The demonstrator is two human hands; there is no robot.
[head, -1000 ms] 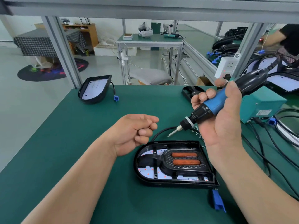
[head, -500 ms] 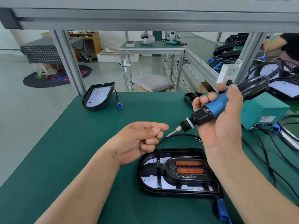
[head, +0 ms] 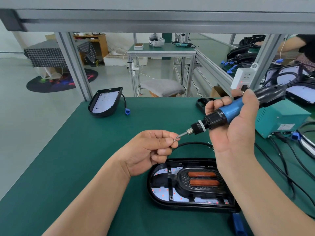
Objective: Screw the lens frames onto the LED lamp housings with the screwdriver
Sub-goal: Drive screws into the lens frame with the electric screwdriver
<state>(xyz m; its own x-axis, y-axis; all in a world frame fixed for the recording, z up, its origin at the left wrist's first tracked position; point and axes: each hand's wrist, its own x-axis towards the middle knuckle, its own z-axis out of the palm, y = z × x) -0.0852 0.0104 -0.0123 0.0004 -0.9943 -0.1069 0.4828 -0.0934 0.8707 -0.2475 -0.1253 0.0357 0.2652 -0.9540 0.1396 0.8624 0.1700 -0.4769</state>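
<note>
A black lamp housing [head: 185, 207] lies flat on the green tabletop [head: 81, 159], its open face up and white board with small red dots showing inside. The lens frame [head: 183, 178], black with two orange oblong lenses, sits inside the housing toward its right half.

Above the housing's far edge, the right hand [head: 238, 133] grips the screwdriver [head: 229, 111], its fingers [head: 219, 103] wrapped round the blue body and the thumb laid across the black upper part. The tool is tilted, with the bit pointing down and left.

Above the housing's far left corner, the left hand [head: 148, 150] pinches a small screw [head: 174, 140] between thumb and forefinger, the other fingers curled into the palm. The screw's head meets the tip of the bit. Neither hand touches the housing.

A black cable [head: 190, 143] arcs on the tabletop just beyond the housing, and a few loose screws [head: 210, 145] lie beside that arc. A blue connector [head: 238, 223] rests at the housing's near right corner.

Well beyond the housing to the left, a second housing [head: 104, 104] leans at the tabletop's far edge with its own blue plug [head: 127, 111] beside it. To the right of the housing stands a teal box [head: 281, 119] with black leads running from it.
</note>
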